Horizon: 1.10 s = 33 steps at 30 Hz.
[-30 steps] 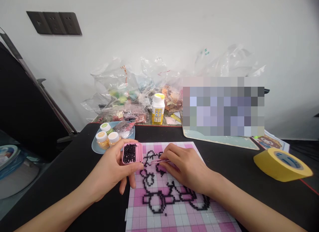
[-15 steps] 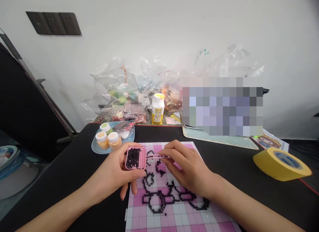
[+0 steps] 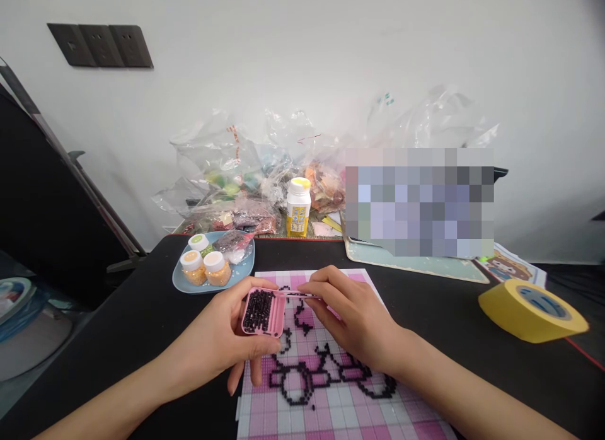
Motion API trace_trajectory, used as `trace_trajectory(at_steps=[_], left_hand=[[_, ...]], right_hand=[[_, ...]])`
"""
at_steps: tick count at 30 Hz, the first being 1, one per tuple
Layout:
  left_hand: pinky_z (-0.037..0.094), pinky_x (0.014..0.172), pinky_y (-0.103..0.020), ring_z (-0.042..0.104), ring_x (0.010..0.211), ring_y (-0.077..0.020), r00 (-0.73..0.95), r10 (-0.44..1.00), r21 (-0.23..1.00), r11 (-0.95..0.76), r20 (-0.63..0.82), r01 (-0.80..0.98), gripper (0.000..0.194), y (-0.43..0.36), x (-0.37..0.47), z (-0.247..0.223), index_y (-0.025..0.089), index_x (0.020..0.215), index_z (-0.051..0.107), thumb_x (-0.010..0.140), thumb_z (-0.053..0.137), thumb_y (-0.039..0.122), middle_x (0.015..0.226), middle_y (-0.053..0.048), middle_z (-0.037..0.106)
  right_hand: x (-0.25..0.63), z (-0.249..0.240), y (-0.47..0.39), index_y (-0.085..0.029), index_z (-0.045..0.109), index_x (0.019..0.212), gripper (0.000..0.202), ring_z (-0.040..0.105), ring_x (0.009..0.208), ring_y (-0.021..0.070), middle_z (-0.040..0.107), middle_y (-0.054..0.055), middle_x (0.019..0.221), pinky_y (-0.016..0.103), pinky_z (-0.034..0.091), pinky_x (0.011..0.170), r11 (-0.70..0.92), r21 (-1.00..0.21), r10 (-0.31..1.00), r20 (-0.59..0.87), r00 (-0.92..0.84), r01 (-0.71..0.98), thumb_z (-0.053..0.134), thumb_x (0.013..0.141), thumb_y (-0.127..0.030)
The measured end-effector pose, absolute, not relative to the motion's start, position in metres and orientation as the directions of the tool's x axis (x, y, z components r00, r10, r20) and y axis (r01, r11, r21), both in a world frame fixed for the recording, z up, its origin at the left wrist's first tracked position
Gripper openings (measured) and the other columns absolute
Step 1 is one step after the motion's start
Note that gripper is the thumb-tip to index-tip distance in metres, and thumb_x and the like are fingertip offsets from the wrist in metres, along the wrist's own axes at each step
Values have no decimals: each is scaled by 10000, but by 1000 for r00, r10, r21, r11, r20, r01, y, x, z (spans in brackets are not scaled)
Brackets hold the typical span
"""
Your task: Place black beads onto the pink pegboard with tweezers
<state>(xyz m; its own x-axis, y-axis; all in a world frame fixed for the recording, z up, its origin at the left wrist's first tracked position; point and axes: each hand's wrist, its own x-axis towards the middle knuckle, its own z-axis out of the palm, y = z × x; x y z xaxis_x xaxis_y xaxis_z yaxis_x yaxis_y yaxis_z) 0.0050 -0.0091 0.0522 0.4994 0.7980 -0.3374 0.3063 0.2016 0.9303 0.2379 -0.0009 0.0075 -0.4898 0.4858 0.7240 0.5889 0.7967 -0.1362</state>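
My left hand (image 3: 215, 336) is closed around a small pink tray (image 3: 278, 317), tilted toward me, with black beads (image 3: 258, 311) heaped in its left part and ridges along its right. My right hand (image 3: 352, 314) pinches slim pink tweezers (image 3: 302, 295), whose tips reach the tray's upper right corner; whether a bead sits in them I cannot make out. Below both hands lies a pink-and-white checked pegboard (image 3: 331, 418). Black beads on it form an outline (image 3: 296, 402) of rounded shapes, partly covered by my hands.
A blue plate (image 3: 182, 287) with lidded bead jars (image 3: 217, 270) and a bag stands at the back left. Behind are a white-and-yellow bottle (image 3: 299, 207) and plastic bags (image 3: 212, 150). Yellow tape (image 3: 510, 314) lies at the right. A bin (image 3: 28, 333) is at the far left.
The tray in my left hand has dropped slightly, shifted right and tilted more toward me. The tweezers now meet its upper right corner instead of its right side.
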Motion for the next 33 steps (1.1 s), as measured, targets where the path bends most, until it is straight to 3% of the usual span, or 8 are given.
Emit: trace_trajectory(at_steps=[33], left_hand=[[476, 344, -104, 670, 454, -115, 495, 803, 936, 214, -331, 278, 572, -10, 7, 54, 209, 1267, 433, 806, 773, 217, 571, 106, 653]], right_hand=[[237, 10, -1, -120, 632, 1030, 203, 624, 707, 163, 654, 86, 879, 267, 527, 568, 807, -138, 482, 714, -508, 574, 433, 1036, -159]])
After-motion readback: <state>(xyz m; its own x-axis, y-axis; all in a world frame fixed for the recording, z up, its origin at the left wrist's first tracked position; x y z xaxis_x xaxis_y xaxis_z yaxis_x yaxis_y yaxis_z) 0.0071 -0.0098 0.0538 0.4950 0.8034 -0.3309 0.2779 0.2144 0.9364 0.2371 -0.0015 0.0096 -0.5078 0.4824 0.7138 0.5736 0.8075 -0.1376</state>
